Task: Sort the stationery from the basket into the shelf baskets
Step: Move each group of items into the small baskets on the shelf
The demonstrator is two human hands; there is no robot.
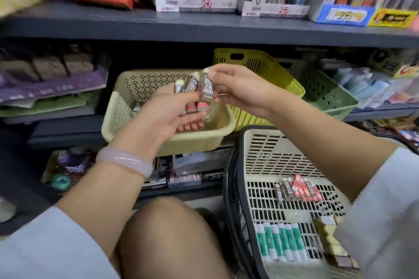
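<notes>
Your right hand (235,88) pinches one small lead box (207,88) marked 2B between thumb and fingertips, its long axis near upright, top toward twelve o'clock. Your left hand (167,111) curls around a few more of the same boxes (189,84), fanned upward, touching the pinched one on its nine o'clock side. Both hands hang directly above the beige shelf basket (127,97), which already holds red and grey boxes. So the drop point lies straight down, toward six o'clock of the grip, and the right hand looks nearer to releasing. The floor basket (260,154) sits at five o'clock of your hands, with more lead boxes, glue sticks (278,242) and erasers (328,233) left to sort.
</notes>
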